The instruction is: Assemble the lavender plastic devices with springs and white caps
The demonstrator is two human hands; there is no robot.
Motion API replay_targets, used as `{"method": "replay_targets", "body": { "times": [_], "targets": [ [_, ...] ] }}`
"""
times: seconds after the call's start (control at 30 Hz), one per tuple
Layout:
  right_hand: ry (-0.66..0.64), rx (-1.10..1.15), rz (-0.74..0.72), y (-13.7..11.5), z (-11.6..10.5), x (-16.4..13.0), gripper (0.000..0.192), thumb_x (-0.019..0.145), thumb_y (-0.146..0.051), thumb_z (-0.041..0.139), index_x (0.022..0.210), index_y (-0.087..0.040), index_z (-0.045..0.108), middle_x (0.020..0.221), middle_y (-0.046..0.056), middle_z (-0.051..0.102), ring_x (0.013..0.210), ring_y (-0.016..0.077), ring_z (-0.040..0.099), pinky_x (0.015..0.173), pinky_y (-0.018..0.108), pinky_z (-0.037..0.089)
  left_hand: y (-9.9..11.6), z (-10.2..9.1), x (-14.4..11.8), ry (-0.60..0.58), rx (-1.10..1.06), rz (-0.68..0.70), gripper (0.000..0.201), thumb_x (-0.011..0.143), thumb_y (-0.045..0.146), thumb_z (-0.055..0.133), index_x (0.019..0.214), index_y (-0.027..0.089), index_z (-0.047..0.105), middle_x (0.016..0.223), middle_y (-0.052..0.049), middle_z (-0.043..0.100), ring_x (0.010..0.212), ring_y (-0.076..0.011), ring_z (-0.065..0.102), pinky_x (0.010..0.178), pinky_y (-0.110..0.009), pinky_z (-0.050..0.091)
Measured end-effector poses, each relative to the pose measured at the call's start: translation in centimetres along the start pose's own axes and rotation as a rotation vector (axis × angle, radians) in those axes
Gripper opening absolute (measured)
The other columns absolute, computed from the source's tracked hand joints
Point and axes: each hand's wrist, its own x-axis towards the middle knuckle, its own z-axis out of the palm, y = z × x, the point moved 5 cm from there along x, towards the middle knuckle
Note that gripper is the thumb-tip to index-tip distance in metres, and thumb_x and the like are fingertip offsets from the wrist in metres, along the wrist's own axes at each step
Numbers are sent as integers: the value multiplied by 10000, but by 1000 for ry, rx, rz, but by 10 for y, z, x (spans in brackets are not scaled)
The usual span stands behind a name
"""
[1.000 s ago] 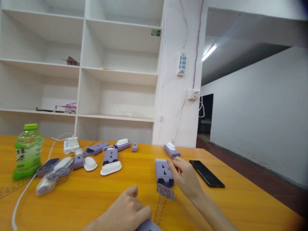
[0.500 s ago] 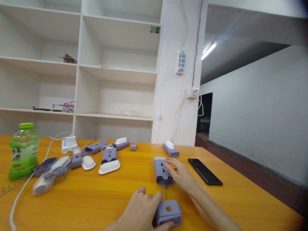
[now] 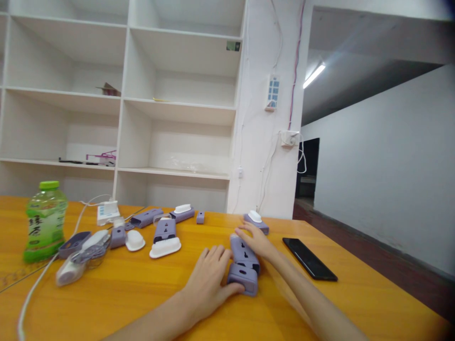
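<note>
Two purple pieces now sit end to end on the orange table [image 3: 142, 293]: the socket body [image 3: 241, 249] farther from me and the end cap [image 3: 243, 278] nearer, touching or very nearly so. I cannot tell whether the cap is fully seated; the join is partly hidden by my fingers.

Left hand [image 3: 209, 279]: fingers spread, palm down on the table, fingertips and thumb against the left side of the end cap. Grip is loose, a push or steadying contact rather than a clench. Right hand [image 3: 256, 240]: fingers laid over the far end of the socket body, bracing it flat. Neither hand lifts anything; both pieces rest on the table.

Judged progress: closing this one unit looks late-stage, with only a final press or check left, if any.

Remaining parts, well apart to my left: another purple socket body [image 3: 164, 229], a white cover [image 3: 165, 247] just in front of it, a small white cap [image 3: 134, 240], more purple housings [image 3: 145, 218] toward the shelving, and a bagged bundle [image 3: 80, 258] by the white cable. These appear unassembled. One purple piece with a white top [image 3: 256, 220] lies just beyond my right hand.

Also present: green bottle [image 3: 44, 221] far left, black phone [image 3: 309, 259] to the right.
</note>
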Motion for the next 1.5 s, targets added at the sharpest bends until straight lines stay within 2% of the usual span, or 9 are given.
{"method": "replay_targets", "body": {
  "times": [0.17, 0.37, 0.57, 0.63, 0.77, 0.97, 1.13, 1.27, 1.5],
  "targets": [
    [-24, -23, 123, 10, 21, -10, 339, 930, -394, 469, 1015, -155, 695, 1022, 70, 731, 955, 206, 664, 868, 298, 498, 3, 9, 2, -109, -97, 10, 416, 802, 479, 768, 1054, 247, 532, 1100, -49, 650, 993, -270, 592, 853, -366, 413],
    [121, -199, 296, 15, 20, -20, 338, 898, -354, 466, 961, -84, 660, 987, 207, 682, 989, 335, 635, 888, 442, 468, 9, -2, -11, -106, -97, 36, 306, 869, 332, 709, 1124, 309, 541, 1122, 17, 650, 968, -213, 619, 807, -298, 417],
    [14, -182, 32, -8, 9, -24, 366, 884, -172, 434, 1187, -145, 638, 1324, 133, 589, 1288, 234, 508, 1127, 372, 359, -23, -25, -12, -112, -72, 65, 334, 902, 142, 544, 1175, 332, 569, 1125, 6, 634, 1013, -199, 620, 832, -281, 439],
    [-68, -165, -95, -21, 3, -33, 358, 917, -203, 453, 1221, -196, 642, 1428, 73, 531, 1369, 204, 432, 1183, 355, 291, -35, -29, -11, -90, -76, 48, 380, 921, 98, 443, 1213, 311, 559, 1151, -21, 627, 1020, -198, 623, 861, -292, 456],
    [-201, -197, -287, -46, 0, -59, 353, 1024, -346, 397, 1287, -250, 611, 1387, 45, 579, 1325, 208, 474, 1174, 399, 299, -35, -27, -18, -45, -121, -22, 377, 977, 199, 399, 1332, 281, 493, 1260, -56, 618, 1139, -234, 594, 992, -372, 435],
    [-49, -546, -171, -71, 8, -77, 396, 1051, -422, 311, 1086, -248, 665, 1085, 91, 637, 1077, 279, 551, 979, 503, 376, -11, -7, -26, -60, -258, -110, 768, 791, 527, 729, 1425, 238, 407, 1420, -106, 521, 1294, -316, 480, 1110, -436, 354],
    [-244, -450, -252, -78, 0, -81, 454, 987, -607, 416, 1303, -316, 564, 1164, 53, 627, 1076, 261, 555, 962, 435, 392, -30, -12, -20, -92, -368, -98, 589, 840, 431, 696, 1348, 258, 453, 1306, -67, 572, 1165, -259, 550, 1027, -385, 418],
    [-356, -389, -337, -74, -10, -83, 865, 691, -795, 679, 1396, -331, 491, 1282, 49, 584, 1127, 291, 538, 990, 410, 396, -49, -20, -15, -154, -425, -135, 528, 847, 415, 689, 1298, 237, 480, 1102, -38, 625, 931, -213, 594, 848, -340, 484],
    [-317, -492, -360, -73, 4, -75, 762, 743, -803, 614, 1310, -296, 567, 1142, 80, 639, 1030, 303, 587, 852, 396, 457, -46, -13, -18, -145, -438, -70, 651, 847, 422, 702, 1404, 261, 407, 1386, -76, 521, 1171, -260, 546, 1015, -385, 438]
  ]
}}
